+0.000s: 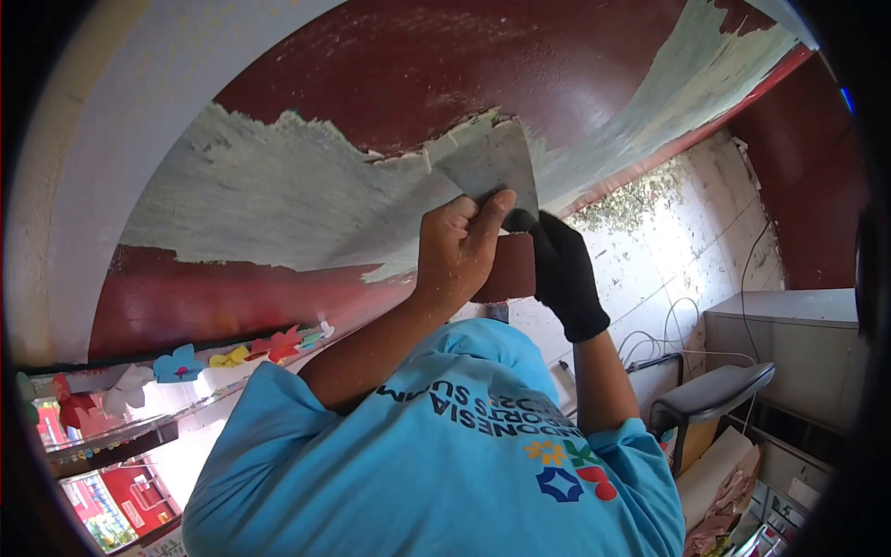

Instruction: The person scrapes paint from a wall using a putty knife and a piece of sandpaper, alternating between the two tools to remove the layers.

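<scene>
A wide metal scraper [497, 162] lies against the wall, its blade edge at the ragged border of dark red paint [408, 70]. My bare left hand [459, 241] is closed at the lower part of the blade, thumb pressed on it, other fingers curled. In a black glove, my right hand [566, 278] is closed around the scraper's dark handle, mostly hidden. Curled flakes of paint stand along the blade's edge. Around it spreads a bared grey-green strip [269, 186] of wall. Between my hands shows a flat reddish-brown piece [506, 269]; what it is I cannot tell.
Paint chips [640, 200] litter the tiled floor [691, 255] to the right. A dark-edged chair [715, 390], a grey cabinet [789, 325] and loose cables stand or lie there. Colourful paper flowers [179, 365] run along a ledge at the lower left, by a bright window opening.
</scene>
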The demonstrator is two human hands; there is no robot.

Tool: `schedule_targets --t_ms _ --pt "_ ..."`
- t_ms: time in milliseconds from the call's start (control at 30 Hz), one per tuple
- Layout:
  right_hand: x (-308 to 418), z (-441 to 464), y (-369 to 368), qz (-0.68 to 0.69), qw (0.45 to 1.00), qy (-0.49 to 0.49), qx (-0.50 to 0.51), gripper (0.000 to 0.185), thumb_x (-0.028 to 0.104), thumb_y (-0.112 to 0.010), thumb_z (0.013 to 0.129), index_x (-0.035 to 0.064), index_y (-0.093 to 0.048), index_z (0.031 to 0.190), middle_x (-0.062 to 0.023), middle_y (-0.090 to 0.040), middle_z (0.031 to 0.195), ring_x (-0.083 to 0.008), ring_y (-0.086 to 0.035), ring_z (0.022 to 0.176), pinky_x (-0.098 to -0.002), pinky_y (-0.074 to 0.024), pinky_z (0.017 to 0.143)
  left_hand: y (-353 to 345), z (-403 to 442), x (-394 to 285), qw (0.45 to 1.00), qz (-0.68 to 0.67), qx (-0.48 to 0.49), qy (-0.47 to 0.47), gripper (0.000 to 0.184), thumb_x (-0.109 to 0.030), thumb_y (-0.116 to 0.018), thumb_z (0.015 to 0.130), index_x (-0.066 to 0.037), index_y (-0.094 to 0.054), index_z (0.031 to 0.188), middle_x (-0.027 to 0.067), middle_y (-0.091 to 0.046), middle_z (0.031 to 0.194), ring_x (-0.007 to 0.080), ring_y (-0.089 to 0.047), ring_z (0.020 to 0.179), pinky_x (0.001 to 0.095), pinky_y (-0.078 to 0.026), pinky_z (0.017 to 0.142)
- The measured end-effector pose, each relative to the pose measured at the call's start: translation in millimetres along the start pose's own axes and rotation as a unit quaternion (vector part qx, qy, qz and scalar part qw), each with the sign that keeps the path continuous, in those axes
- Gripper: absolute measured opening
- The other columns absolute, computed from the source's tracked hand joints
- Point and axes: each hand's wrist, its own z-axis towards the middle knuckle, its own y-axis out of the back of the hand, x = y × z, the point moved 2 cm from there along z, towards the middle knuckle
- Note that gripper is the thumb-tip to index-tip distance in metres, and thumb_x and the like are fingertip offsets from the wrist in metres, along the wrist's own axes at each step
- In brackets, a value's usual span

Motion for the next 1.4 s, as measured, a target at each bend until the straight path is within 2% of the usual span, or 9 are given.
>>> schedule_targets --t_ms 33,200,400,533,567,667,1000,1200,1400 --pt "1 -2 -3 -0.044 0.996 0.081 -0.003 0.025 0.022 -0.049 0.086 0.0005 -0.061 0.093 -0.0085 -0.058 0.064 -0.0119 -0.051 0.055 -0.0259 -0.0419 0.054 3 -2 -2 1.000 0.017 0.004 0.009 0.041 -0.027 -0.059 0.086 0.002 -0.052 0.059 0.0026 -0.047 0.048 0.0043 -0.036 0.049 0.0263 -0.030 0.042" --pt "-12 0 -3 0.019 1.000 -0.017 0.015 0.023 0.019 -0.049 0.085 0.0003 -0.060 0.093 -0.0117 -0.060 0.069 -0.0177 -0.057 0.063 -0.0297 -0.0441 0.061 -4 -6 21 1.000 0.022 0.007 -0.001 0.041 -0.028 -0.060 0.086 0.002 -0.052 0.058 0.0039 -0.046 0.048 0.0048 -0.035 0.049 0.0270 -0.029 0.042" --pt "53 14 3 0.036 0.982 0.185 0.006 0.021 0.017 -0.048 0.087 -0.0027 -0.056 0.088 -0.0159 -0.058 0.073 -0.0167 -0.054 0.068 -0.0304 -0.0437 0.066 12 13 -43 0.996 0.032 -0.054 -0.067 0.041 -0.028 -0.060 0.086 0.001 -0.053 0.059 0.0057 -0.043 0.047 0.0054 -0.033 0.048 0.0272 -0.029 0.041" --pt "-3 -1 -8 0.043 0.987 -0.146 0.055 0.021 0.016 -0.047 0.088 -0.0020 -0.056 0.089 -0.0152 -0.059 0.077 -0.0165 -0.055 0.067 -0.0304 -0.0437 0.065 0 -3 2 0.996 0.074 0.017 0.038 0.042 -0.029 -0.061 0.085 0.003 -0.053 0.058 0.0081 -0.051 0.048 0.0068 -0.040 0.045 0.0280 -0.033 0.042" --pt "-3 -5 -10 0.034 0.998 -0.035 0.044 0.019 0.014 -0.046 0.088 -0.0016 -0.056 0.092 -0.0152 -0.059 0.082 -0.0213 -0.057 0.067 -0.0313 -0.0449 0.064 1 -3 5 0.994 0.106 0.017 0.017 0.042 -0.029 -0.061 0.085 0.003 -0.054 0.060 0.0093 -0.052 0.048 0.0067 -0.040 0.046 0.0279 -0.033 0.042" --pt "14 -10 -6 -0.033 0.989 -0.071 0.127 0.020 0.011 -0.044 0.088 0.0002 -0.057 0.098 -0.0143 -0.059 0.087 -0.0252 -0.059 0.068 -0.0310 -0.0460 0.064 4 -4 -1 0.995 0.096 0.024 0.017 0.041 -0.028 -0.061 0.085 0.004 -0.055 0.061 0.0107 -0.053 0.049 0.0068 -0.040 0.045 0.0280 -0.033 0.042" --pt "56 11 2 0.026 0.976 0.213 -0.038 0.022 0.020 -0.048 0.088 0.0043 -0.062 0.095 -0.0097 -0.062 0.073 -0.0134 -0.056 0.065 -0.0273 -0.0438 0.061 15 15 -38 0.998 0.031 -0.039 -0.048 0.040 -0.025 -0.060 0.086 0.002 -0.050 0.058 0.0041 -0.044 0.046 0.0025 -0.035 0.048 0.0256 -0.026 0.040" --pt "-28 -26 -26 0.152 0.972 -0.152 0.096 0.020 0.021 -0.052 0.085 0.0020 -0.057 0.085 -0.0036 -0.053 0.064 -0.0087 -0.047 0.060 -0.0247 -0.0400 0.055 13 -30 45 0.993 0.024 0.012 0.113 0.038 -0.025 -0.060 0.086 0.003 -0.055 0.060 0.0027 -0.044 0.046 0.0045 -0.034 0.048 0.0263 -0.028 0.041" --pt "27 -31 -7 0.174 0.985 -0.001 0.009 0.026 0.012 -0.060 0.078 0.0005 -0.059 0.100 -0.0073 -0.063 0.080 -0.0102 -0.057 0.071 -0.0254 -0.0467 0.064 38 -15 -26 0.997 -0.063 -0.033 0.014 0.029 -0.020 -0.058 0.087 0.003 -0.060 0.069 0.0005 -0.044 0.048 0.0030 -0.035 0.049 0.0247 -0.028 0.042"
